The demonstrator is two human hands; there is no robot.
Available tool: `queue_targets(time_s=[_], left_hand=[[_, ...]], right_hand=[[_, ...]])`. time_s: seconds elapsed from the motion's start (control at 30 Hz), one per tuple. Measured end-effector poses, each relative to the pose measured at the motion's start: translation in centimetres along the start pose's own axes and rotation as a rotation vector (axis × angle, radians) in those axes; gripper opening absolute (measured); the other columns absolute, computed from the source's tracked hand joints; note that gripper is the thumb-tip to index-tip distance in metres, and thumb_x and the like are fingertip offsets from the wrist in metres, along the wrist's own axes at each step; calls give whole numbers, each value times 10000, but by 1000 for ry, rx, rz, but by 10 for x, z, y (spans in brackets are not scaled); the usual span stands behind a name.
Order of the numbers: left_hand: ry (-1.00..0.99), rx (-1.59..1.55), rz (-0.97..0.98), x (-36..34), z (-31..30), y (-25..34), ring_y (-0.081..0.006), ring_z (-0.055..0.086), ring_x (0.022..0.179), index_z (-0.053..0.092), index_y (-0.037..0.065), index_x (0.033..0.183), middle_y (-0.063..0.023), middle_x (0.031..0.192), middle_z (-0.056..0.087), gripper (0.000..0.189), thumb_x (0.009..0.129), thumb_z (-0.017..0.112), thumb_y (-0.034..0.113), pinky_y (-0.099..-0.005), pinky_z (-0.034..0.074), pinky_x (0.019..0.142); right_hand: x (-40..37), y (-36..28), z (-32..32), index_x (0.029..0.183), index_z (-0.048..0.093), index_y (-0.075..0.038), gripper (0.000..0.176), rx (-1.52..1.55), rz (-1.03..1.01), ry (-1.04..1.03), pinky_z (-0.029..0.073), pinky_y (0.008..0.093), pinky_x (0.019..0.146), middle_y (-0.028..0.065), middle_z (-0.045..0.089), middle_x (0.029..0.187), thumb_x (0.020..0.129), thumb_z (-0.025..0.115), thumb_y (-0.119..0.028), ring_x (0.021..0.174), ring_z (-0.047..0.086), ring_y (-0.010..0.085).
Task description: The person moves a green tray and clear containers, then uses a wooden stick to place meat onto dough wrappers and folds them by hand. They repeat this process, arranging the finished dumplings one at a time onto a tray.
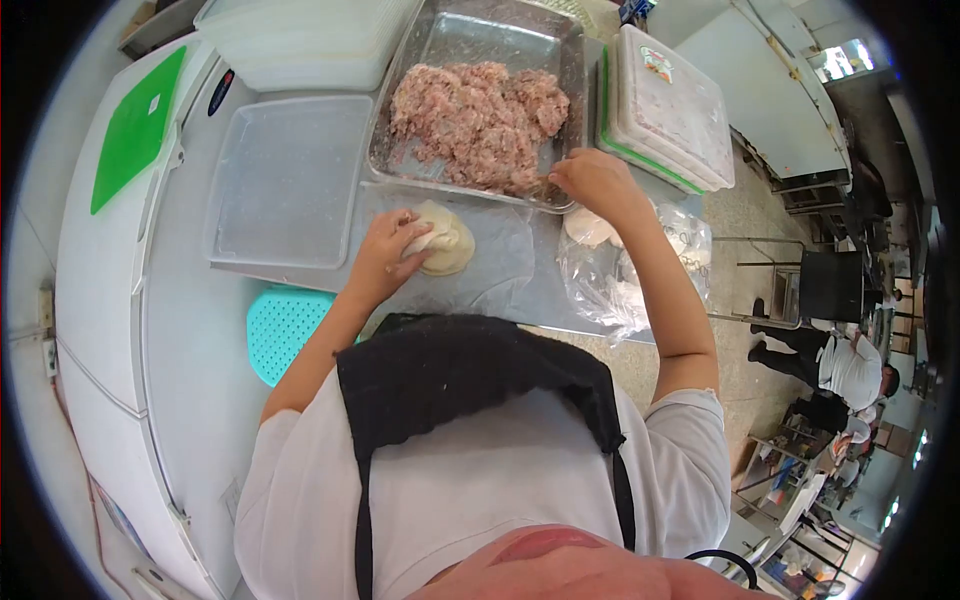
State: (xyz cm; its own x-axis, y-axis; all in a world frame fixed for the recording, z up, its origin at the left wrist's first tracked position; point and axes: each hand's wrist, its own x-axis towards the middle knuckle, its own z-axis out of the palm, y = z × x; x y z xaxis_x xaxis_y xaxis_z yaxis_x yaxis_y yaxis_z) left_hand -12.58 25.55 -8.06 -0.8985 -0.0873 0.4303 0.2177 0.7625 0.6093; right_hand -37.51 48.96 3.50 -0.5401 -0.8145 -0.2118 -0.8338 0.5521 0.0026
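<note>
A pale, rounded stack of dough wrappers (447,240) lies on the clear plastic sheet in front of me. My left hand (388,250) grips its left edge, fingers curled on top and thumb at the near side. Beyond it stands a deep metal tray (490,32) with a heap of raw minced meat (480,120). At the tray's near right corner my right hand (595,185) is closed in a pinch beside the meat. What sits between those fingertips is too small to make out.
Left is a translucent plastic tray (285,180), with stacked white containers (300,45) behind it. A lidded box (670,105) stands right of the meat. A plastic bag with pale dough pieces (635,260) lies under my right forearm. A turquoise perforated basket (285,330) is lower left. Another person (850,365) is far right.
</note>
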Motion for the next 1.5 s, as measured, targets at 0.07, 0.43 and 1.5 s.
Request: queue_targets(time_s=[0.07, 0.43, 1.5], left_hand=[[-28, 95, -12, 8, -11, 28, -349, 509, 1048, 604, 79, 1131, -140, 1113, 554, 521, 657, 793, 186, -442, 420, 879], [107, -40, -264, -6, 42, 25, -379, 580, 934, 571, 34, 1126, -178, 1005, 595, 425, 778, 730, 219, -420, 466, 819], [-172, -1189, -535, 43, -32, 12, -195, 589, 1083, 444, -17, 1324, -94, 1214, 582, 518, 863, 645, 106, -309, 464, 940]], right_hand=[[-9, -9, -11, 1004, 688, -122, 214, -53, -164, 277, 481, 412, 800, 117, 646, 926, 882, 595, -270, 934, 601, 306], [-26, -100, 92, 997, 648, -86, 318, 418, -402, 179, 507, 422, 793, 125, 589, 1041, 810, 648, -344, 1001, 579, 317], [-22, -128, 26, 1313, 509, -55, 652, 1277, -161, 238, 471, 398, 897, 159, 601, 1197, 832, 681, -460, 1131, 567, 297]])
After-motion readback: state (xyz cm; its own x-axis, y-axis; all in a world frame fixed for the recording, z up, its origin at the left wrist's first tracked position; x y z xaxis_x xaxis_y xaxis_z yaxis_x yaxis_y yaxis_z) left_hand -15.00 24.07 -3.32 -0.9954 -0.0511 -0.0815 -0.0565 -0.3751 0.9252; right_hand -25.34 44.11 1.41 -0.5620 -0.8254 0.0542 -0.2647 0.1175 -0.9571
